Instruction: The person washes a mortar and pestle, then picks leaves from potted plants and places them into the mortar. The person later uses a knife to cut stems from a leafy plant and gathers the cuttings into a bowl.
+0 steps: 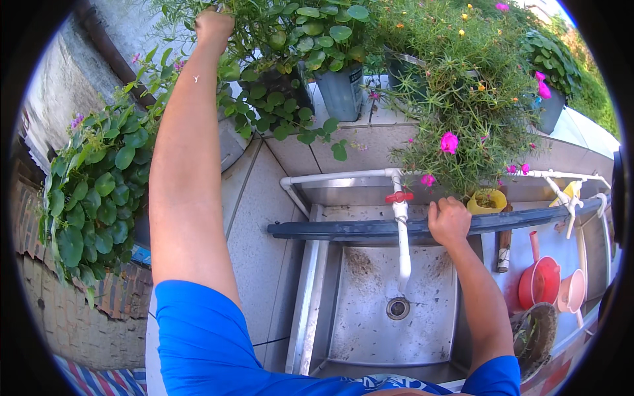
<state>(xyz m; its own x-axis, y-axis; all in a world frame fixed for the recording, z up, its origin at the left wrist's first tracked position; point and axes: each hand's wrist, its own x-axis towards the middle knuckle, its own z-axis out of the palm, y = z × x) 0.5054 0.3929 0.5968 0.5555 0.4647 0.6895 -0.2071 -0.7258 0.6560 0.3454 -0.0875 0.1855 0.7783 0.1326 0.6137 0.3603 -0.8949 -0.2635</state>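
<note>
My left hand (214,28) is stretched far up at the top left, closed in a fist among the thin green stems of a potted plant (254,39). Foliage and the fingers themselves hide what it holds. My right hand (450,221) is curled over a long dark blue-grey bar (337,230) that lies across a steel sink (396,270). A white pipe tap with a red handle (399,197) comes down over the basin, left of that hand. Just right of the hand sits a small yellow container (487,200).
A blue-grey pot (340,92) of round-leaved plants stands on the tiled ledge. Next to it a bush with pink flowers (456,105) hangs over the sink. Red and pink dippers (540,282) sit at the right. More leafy plants (99,198) crowd the left.
</note>
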